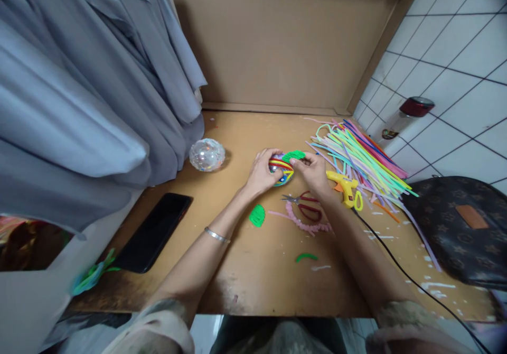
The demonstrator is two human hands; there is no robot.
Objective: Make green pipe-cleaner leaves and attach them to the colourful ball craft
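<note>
My left hand (pixel 263 170) is wrapped round the side of a small ball (pixel 280 165) banded in red, yellow and blue. At the ball's upper right, my right hand (pixel 312 170) pinches a green leaf-shaped piece (pixel 293 156) made of ridged, fuzzy strips. The leaf lies against or just over the ball; I cannot tell if it is fixed there. A second green leaf (pixel 257 215) rests on the table below my left hand. Under my right forearm are red-handled scissors (pixel 309 206) and a pink curly strip (pixel 303 223).
A yellow glue gun (pixel 345 187) with a black cord lies right, beside a heap of coloured pipe cleaners (pixel 360 153). A clear ball (pixel 207 155) and black phone (pixel 154 232) are left. A dark bag (pixel 459 232) and a red-lidded bottle (pixel 407 116) stand at the right edge.
</note>
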